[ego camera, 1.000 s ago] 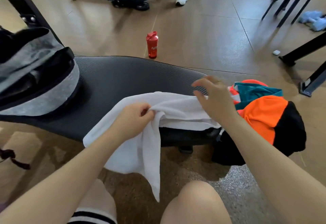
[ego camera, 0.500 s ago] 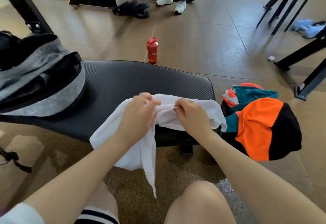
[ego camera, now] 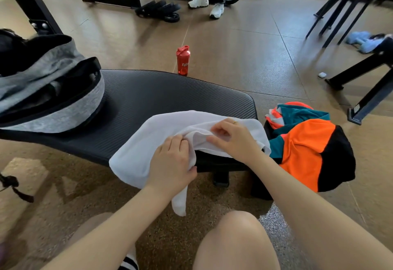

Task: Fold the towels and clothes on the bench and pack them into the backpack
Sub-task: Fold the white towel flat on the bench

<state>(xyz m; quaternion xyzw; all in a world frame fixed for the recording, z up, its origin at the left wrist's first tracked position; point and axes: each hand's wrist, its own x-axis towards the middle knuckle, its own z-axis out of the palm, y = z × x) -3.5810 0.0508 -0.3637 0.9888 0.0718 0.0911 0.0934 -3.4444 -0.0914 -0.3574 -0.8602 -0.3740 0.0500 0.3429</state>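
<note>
A white towel (ego camera: 144,142) lies over the near edge of the black padded bench (ego camera: 161,95), one end hanging down toward the floor. My left hand (ego camera: 172,161) grips a bunched fold of the towel at the bench edge. My right hand (ego camera: 234,137) pinches the towel's upper edge just beside it. An orange, teal and black garment (ego camera: 306,144) is heaped at the bench's right end. The grey and black backpack (ego camera: 49,91) sits open on the bench's left end.
A red bottle (ego camera: 182,61) stands on the floor behind the bench. A person's legs in white shoes (ego camera: 208,3) stand at the back beside black frames. Dark stools (ego camera: 340,8) and a bench leg (ego camera: 365,86) are at the right. My knees (ego camera: 236,240) are below.
My right hand came left from the garment side to the towel's middle and now pinches it next to my left hand. The towel's hanging end has been drawn up shorter.
</note>
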